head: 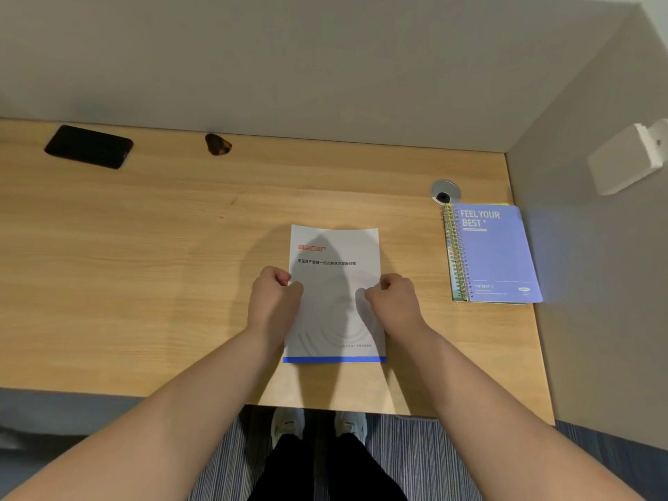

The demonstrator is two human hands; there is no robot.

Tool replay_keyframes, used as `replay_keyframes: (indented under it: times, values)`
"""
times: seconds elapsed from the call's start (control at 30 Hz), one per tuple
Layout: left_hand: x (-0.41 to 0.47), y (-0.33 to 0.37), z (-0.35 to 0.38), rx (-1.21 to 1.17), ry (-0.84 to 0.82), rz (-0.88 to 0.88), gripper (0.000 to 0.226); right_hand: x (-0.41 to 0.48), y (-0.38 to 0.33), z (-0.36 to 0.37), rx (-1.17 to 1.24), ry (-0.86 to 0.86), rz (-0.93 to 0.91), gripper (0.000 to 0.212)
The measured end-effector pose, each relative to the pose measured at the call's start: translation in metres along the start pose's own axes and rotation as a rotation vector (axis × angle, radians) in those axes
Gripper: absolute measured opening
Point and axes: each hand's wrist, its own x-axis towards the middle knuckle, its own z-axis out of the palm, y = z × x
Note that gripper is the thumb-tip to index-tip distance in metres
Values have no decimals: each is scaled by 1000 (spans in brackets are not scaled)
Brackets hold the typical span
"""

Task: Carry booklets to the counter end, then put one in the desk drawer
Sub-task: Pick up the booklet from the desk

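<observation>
Both hands, L [276,294] & R [392,298], pinch the side edges of a white paper booklet w/ blue bottom stripe [334,254], flat on light wooden bench [162,247], mid-front; purple spiral notebook [493,253] well apart at right.

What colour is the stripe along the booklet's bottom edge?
Blue, in the head view: stripe.

Bare forearms, black trousers [318,471], pale sneakers [287,424].

**Both hands pinched, arms forward**

I see my left hand [274,294] and right hand [392,298] curled, thumbs over fingers, each gripping a booklet [334,254] edge. Bare forearms reach forward, converging; wrists straight, knuckles up.
</observation>
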Motion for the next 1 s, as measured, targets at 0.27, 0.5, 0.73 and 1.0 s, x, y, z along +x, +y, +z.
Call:
replay_keyframes:
  times: [0.27, 0.5, 0.73, 1.0]
  values:
    - [-10, 2, 2, -22, -183, -20, 22, -7, 7, -2, 26, -15, -23, 22]
    - [-30, 26, 1, -50, -193, 113, 25, -23, 1, -22, 122, 13, -16, 44]
    - [-56, 73, -31, -193, -197, 182, 29, -67, -56, -57, 297, -33, -136, 24]
    - [-125, 119, -114, -263, 59, 335, 25, -133, -158, -53, 245, -97, -441, 15]
